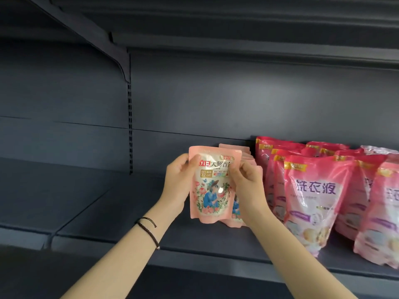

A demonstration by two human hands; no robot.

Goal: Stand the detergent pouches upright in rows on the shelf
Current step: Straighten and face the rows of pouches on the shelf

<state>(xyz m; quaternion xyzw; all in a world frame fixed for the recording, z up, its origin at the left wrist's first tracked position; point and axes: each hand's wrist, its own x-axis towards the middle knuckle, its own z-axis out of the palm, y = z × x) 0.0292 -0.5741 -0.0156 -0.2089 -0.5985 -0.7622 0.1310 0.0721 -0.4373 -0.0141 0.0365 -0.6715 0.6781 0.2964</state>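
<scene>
Pink plastic is pinched in both your hands: your left hand (pixel 180 182) holds the left edge of the front pouch (pixel 212 190), your right hand (pixel 248 184) its right edge. The pouch stands long side up straight ahead, base low over the shelf (pixel 194 240), with matching pouches (pixel 235 151) just behind and darker pink pouches (pixel 311 197) to the right.

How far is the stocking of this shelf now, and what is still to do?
Done: dark pink pouches stand upright in rows at the right, and a few light pink pouches stand in a row beside them. In hand: left hand and right hand pinch the front light pink pouch by its sides, upright. Left: releasing it; the shelf to its left holds no pouches yet.
</scene>
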